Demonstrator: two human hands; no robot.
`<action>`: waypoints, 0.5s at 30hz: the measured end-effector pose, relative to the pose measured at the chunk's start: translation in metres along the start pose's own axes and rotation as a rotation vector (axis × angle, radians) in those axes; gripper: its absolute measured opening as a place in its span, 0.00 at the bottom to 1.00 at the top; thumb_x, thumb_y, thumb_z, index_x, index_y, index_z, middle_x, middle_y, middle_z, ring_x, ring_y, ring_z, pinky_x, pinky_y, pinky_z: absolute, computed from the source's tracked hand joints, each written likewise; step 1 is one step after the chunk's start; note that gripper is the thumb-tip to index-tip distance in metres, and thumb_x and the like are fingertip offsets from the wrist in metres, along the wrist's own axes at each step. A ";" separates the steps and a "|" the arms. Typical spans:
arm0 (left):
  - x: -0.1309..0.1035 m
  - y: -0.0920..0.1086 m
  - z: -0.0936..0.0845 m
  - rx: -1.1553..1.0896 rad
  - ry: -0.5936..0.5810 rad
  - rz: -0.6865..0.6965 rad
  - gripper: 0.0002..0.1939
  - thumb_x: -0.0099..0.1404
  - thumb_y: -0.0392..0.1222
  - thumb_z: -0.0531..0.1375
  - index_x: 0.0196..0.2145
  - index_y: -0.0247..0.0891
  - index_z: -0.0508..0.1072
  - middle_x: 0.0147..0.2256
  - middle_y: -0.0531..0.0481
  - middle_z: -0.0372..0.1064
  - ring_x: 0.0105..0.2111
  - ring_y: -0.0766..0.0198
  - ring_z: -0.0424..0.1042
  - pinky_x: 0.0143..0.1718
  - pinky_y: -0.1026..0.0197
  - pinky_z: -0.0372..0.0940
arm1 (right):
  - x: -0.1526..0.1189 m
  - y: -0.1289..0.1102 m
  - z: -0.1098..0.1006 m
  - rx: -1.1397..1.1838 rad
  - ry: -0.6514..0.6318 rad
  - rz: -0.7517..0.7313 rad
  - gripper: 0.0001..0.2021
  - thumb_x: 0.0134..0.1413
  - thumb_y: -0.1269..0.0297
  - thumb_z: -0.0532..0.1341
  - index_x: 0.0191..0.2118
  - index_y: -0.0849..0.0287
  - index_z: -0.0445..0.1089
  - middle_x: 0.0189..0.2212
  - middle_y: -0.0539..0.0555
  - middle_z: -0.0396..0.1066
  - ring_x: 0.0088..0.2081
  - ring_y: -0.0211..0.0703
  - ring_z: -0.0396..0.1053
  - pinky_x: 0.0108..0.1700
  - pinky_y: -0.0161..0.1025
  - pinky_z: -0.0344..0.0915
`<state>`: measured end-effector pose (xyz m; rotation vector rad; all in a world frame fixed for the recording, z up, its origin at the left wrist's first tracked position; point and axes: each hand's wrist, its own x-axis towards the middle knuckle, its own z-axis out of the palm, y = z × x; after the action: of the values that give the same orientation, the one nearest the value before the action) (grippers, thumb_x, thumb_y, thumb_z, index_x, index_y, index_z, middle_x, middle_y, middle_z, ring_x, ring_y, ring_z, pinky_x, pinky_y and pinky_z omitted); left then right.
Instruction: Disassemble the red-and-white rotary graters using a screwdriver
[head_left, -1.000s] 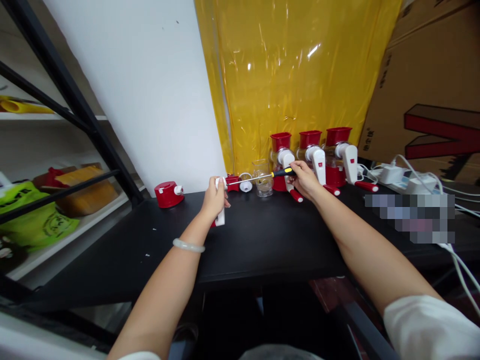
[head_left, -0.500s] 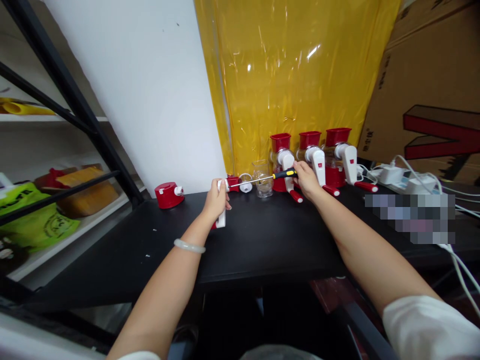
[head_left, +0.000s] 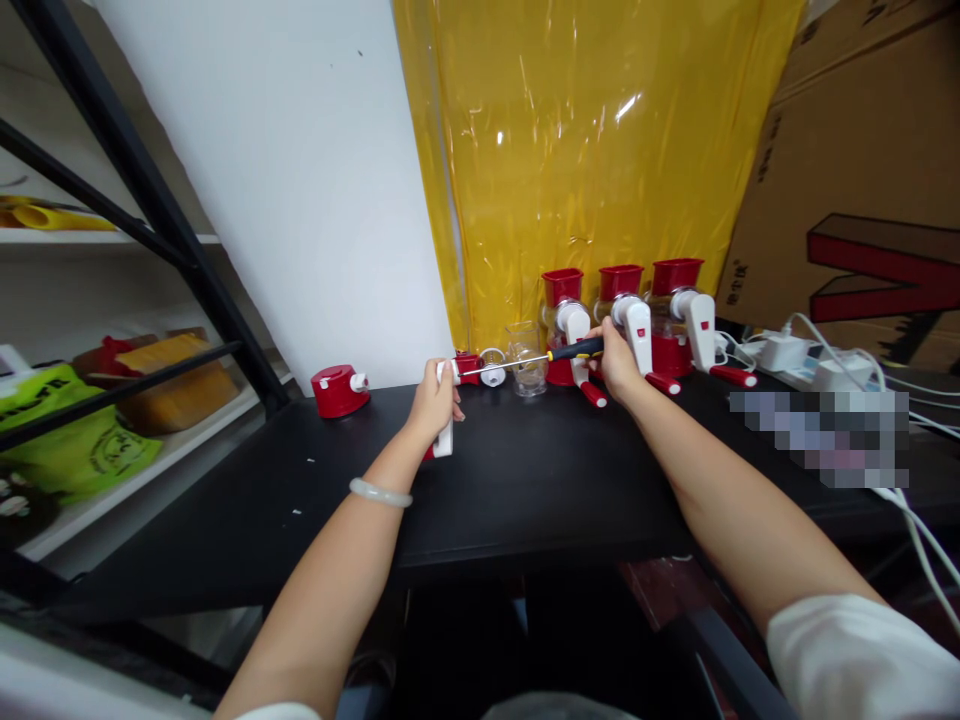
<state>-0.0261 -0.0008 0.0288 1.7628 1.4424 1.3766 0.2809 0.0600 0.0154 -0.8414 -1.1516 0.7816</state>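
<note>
My left hand (head_left: 435, 400) is closed around a white crank handle (head_left: 445, 437), whose red grip shows just below the fingers. In my right hand (head_left: 616, 362) is a screwdriver (head_left: 576, 349) with a black and yellow handle. Its long metal shaft runs level to the left, and the tip meets the white end of the crank handle beside my left fingers; the exact contact is too small to make out. Behind the shaft stand a small red part (head_left: 468, 366), a white round part (head_left: 492, 368) and a clear plastic housing (head_left: 529, 372).
Three red and white rotary graters (head_left: 564, 318) stand in a row at the back right. On the left of the black table (head_left: 510, 500) sits a red base (head_left: 340, 391). White chargers and cables (head_left: 844, 368) lie at the right, before a cardboard box (head_left: 847, 150).
The fingers of my right hand have shifted on the screwdriver handle, with the hand slightly further right. My left hand holds the crank handle in nearly the same place.
</note>
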 end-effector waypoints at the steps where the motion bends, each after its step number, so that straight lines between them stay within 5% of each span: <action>1: 0.000 0.000 0.000 -0.001 0.004 -0.005 0.15 0.73 0.55 0.44 0.43 0.42 0.59 0.19 0.61 0.61 0.12 0.67 0.67 0.14 0.67 0.62 | -0.001 0.000 0.001 -0.019 0.019 0.007 0.24 0.49 0.36 0.59 0.28 0.54 0.60 0.22 0.46 0.60 0.21 0.34 0.59 0.19 0.32 0.59; 6: 0.002 -0.001 -0.001 -0.013 0.005 -0.010 0.16 0.73 0.56 0.44 0.43 0.42 0.59 0.20 0.61 0.61 0.12 0.66 0.67 0.14 0.66 0.63 | -0.007 -0.008 0.008 0.109 0.008 0.063 0.25 0.37 0.42 0.70 0.30 0.54 0.60 0.21 0.42 0.59 0.21 0.30 0.57 0.25 0.32 0.65; 15: 0.001 -0.003 0.000 0.000 -0.021 0.003 0.17 0.72 0.57 0.44 0.43 0.42 0.59 0.20 0.61 0.61 0.12 0.66 0.67 0.14 0.66 0.63 | -0.011 -0.020 0.007 0.300 -0.060 0.121 0.19 0.32 0.60 0.68 0.33 0.52 0.60 0.27 0.44 0.64 0.29 0.36 0.65 0.27 0.34 0.66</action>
<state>-0.0272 0.0011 0.0260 1.7748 1.4295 1.3560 0.2739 0.0423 0.0294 -0.6432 -1.0104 1.0563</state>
